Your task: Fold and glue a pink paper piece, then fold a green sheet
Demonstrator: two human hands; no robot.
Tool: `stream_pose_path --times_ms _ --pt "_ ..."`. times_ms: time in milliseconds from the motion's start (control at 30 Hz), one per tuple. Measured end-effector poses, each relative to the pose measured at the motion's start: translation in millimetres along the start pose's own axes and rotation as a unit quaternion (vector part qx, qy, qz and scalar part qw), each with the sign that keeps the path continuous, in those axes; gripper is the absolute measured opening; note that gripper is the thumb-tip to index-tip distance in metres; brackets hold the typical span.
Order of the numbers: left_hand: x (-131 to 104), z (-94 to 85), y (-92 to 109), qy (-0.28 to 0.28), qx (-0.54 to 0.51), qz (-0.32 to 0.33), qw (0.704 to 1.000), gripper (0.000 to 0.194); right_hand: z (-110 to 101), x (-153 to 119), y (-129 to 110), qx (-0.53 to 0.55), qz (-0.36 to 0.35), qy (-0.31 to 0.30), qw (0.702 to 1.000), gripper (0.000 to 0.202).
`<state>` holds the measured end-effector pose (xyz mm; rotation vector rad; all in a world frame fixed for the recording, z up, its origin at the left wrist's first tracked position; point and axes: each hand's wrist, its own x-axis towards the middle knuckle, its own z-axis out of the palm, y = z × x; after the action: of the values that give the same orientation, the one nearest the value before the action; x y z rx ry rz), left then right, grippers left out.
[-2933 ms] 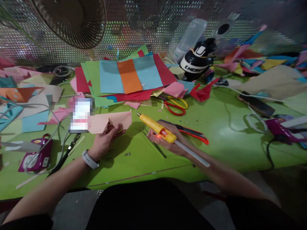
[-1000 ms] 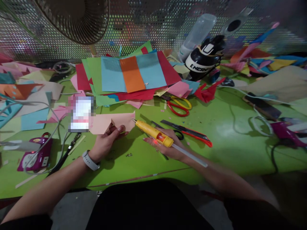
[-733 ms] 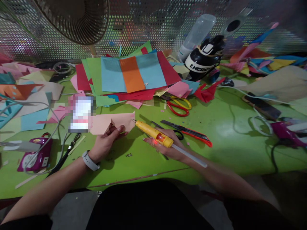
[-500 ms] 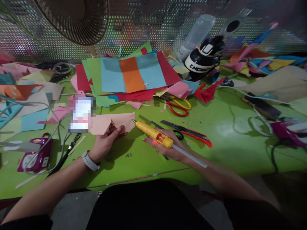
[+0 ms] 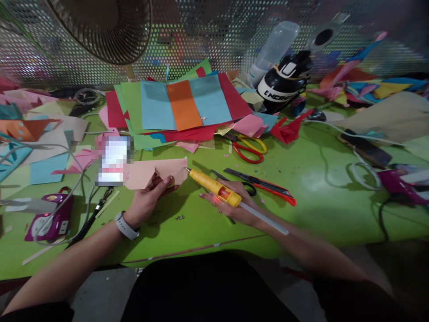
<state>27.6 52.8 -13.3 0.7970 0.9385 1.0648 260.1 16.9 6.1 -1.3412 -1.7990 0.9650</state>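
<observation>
A folded piece of pink paper (image 5: 138, 172) was held just above the bench (image 5: 311, 192), pinched between the thumb and fingers of the left hand (image 5: 150, 193). The yellow glue gun (image 5: 209, 182) was gripped in the right hand (image 5: 239, 212), at 4 o'clock from the paper. Its nozzle was pointed toward 10 o'clock, at the paper's right end; whether contact was made could not be told. A pale glue stick (image 5: 264, 218) was seen jutting from the gun's back toward 4 o'clock.

The step in hand was judged to be the gluing of that end, although no bead of glue could be made out. By that judgement, a steady sheet and a careful nozzle were called for, with fingertips held clear of the tip.

From the paper, a blurred phone (image 5: 114, 156) was seen at 9 o'clock, stacked coloured sheets (image 5: 184, 105) at 1 o'clock, and red-and-yellow scissors (image 5: 248, 154) between 2 and 3 o'clock.
</observation>
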Motion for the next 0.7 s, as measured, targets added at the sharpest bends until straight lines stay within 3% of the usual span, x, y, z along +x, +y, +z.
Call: stream_pose_path --times_ms 400,567,700 --pt "1 -0.6 4 0.017 0.004 0.009 1.0 0.027 -6 1 -7 -0.009 0.004 -0.02 1.0 0.039" --pt "5 -2.9 6 0.032 0.002 0.024 0.999 0.032 -42 -8 -9 -0.137 -0.098 0.062 0.984 0.03" --pt "9 -3.1 5 0.025 -0.009 0.022 0.999 0.03 -93 -17 25 -0.258 -0.11 0.09 0.956 0.026"
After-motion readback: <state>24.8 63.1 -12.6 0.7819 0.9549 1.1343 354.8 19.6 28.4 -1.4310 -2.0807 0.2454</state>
